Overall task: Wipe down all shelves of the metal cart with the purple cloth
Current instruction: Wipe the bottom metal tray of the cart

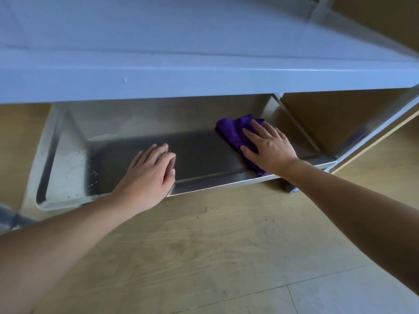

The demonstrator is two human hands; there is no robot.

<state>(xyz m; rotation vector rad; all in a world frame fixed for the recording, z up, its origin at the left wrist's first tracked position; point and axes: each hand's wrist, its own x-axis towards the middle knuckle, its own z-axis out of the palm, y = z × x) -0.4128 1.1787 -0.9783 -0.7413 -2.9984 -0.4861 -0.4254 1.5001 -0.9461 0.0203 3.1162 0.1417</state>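
The metal cart fills the upper half of the head view. Its upper shelf juts toward me, and the bottom shelf lies below it, close to the floor. The purple cloth is crumpled on the right part of the bottom shelf. My right hand lies flat on top of the cloth with fingers spread, pressing it against the metal. My left hand rests palm down on the front lip of the bottom shelf, fingers together and holding nothing.
A wooden floor spreads under both forearms. A cart wheel shows below the shelf's right front corner. A brown wall panel stands behind the cart on the right. Whitish marks sit on the shelf's left end.
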